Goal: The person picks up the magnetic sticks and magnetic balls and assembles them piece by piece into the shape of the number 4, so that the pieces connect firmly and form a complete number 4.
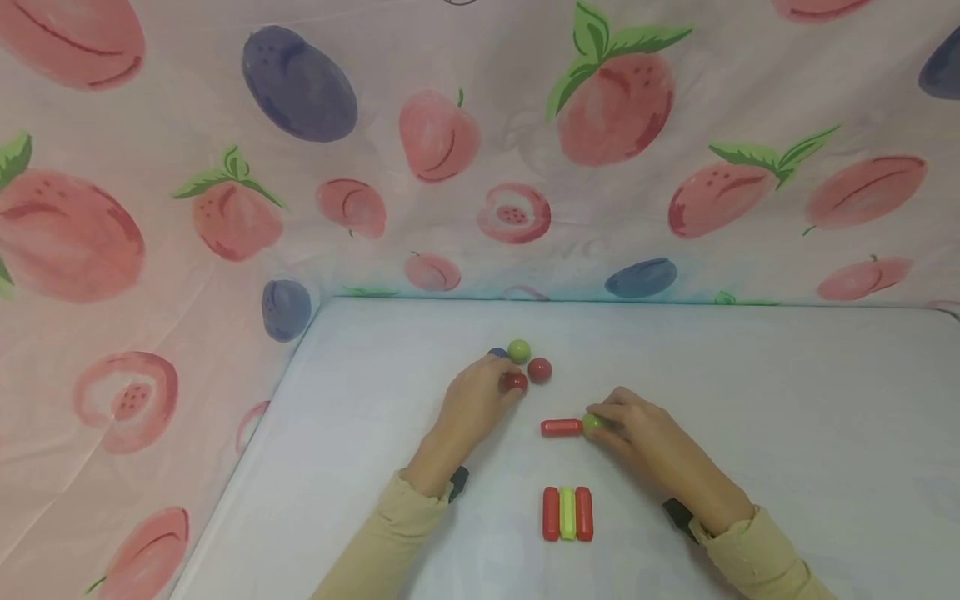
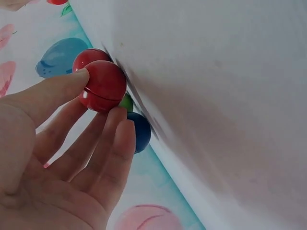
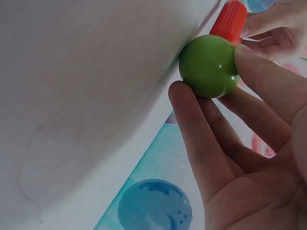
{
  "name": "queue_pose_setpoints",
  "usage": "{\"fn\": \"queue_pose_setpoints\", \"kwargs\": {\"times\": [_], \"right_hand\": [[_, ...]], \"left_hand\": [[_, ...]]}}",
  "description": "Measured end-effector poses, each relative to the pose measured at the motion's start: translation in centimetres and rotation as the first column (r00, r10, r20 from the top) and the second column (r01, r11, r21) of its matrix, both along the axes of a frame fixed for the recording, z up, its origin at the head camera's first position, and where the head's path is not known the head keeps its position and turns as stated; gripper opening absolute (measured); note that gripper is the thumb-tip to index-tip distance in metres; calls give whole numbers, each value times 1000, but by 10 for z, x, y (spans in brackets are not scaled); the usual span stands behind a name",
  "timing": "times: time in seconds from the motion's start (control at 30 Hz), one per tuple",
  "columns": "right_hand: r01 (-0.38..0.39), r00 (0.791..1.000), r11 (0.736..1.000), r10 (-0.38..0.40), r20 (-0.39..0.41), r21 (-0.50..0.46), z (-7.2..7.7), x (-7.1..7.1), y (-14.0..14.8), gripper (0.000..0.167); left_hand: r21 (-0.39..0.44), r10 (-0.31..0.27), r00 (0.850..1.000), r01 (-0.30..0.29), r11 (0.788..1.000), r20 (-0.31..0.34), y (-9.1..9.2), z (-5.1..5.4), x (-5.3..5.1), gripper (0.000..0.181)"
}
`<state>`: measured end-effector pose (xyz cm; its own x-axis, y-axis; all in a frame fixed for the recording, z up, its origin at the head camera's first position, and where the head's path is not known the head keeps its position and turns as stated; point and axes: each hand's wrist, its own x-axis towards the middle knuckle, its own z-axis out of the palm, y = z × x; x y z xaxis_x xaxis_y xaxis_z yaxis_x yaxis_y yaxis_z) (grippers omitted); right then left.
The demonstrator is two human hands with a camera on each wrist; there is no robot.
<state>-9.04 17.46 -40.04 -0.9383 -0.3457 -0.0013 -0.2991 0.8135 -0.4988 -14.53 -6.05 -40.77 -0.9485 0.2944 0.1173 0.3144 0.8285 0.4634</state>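
Peach-print pink cloth [image 1: 517,125] behind white counter [image 1: 780,400] | left grip [image 1: 474,398] pinched on glossy red ball [image 2: 106,82], beyond glossy red ridged rod [image 1: 561,427] and left of it | right grip [image 1: 639,425] pinched on glossy green ball [image 3: 207,67], at rod's right end, apparently touching | step, seemingly: fitting green ball to rod | next, likely: carrying red ball to rod's left end

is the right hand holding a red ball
No, the right hand pinches a green ball at one end of a red stick.
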Motion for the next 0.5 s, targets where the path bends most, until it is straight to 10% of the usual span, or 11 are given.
{"fn": "queue_pose_setpoints", "kwargs": {"times": [0.5], "right_hand": [[22,1000,1000,-21,19,-6,1,0,0,33]], "left_hand": [[50,8,997,-11,999,71,-3,2,7,21]]}}
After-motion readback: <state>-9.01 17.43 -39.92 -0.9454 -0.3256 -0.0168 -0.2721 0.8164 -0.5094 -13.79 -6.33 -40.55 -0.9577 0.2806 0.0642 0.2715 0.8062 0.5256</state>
